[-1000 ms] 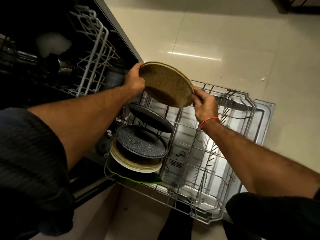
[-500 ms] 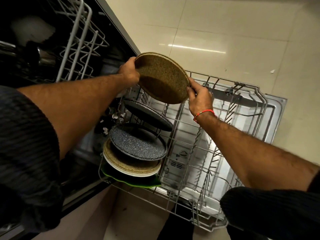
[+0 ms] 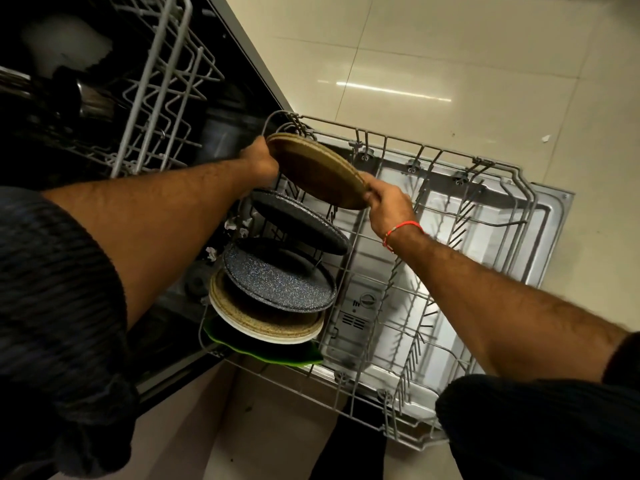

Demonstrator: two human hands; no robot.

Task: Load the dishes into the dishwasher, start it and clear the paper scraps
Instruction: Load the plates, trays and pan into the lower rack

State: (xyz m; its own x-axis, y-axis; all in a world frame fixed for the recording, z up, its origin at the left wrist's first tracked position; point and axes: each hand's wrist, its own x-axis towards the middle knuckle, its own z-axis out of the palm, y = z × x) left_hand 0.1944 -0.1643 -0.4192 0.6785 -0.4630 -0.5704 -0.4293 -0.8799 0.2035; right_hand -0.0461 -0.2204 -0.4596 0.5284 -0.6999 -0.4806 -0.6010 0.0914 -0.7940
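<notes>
A round, speckled brown plate (image 3: 317, 169), gripped at opposite rims by the left hand (image 3: 259, 159) and right hand (image 3: 386, 202), has dropped lower and tipped edge-on over the pulled-out grey wire lower rack (image 3: 450, 237), behind four plates already slotted; seating likely comes next.

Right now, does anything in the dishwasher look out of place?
Yes: small white paper scraps lie on the dark dishwasher floor left of the racked plates, beside the lower rack. They look like litter, not dishes.
</notes>
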